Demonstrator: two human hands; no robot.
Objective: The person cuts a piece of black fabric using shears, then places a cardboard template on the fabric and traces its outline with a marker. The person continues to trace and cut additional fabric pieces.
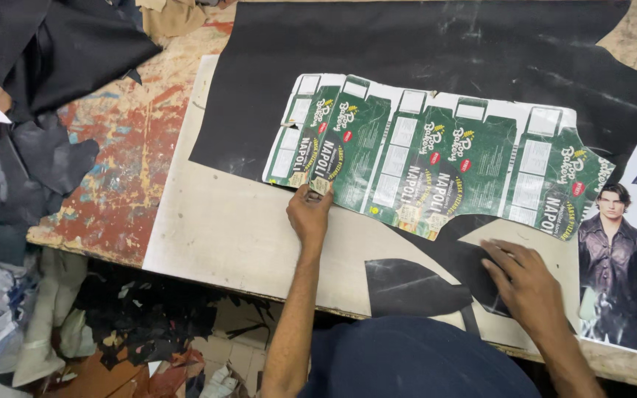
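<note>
Both hands reach forward: left (pixel 309 214) pinching cardboard pattern (pixel 436 158), right (pixel 525 276) flat.

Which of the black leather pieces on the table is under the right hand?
The small curved offcut at the table's near edge; the right hand rests flat on it. The big black sheet lies farther back, under the green cardboard pattern that the left hand pinches.

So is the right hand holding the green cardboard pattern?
No, the right hand lies flat on a black leather piece; the left hand touches the pattern.
</note>
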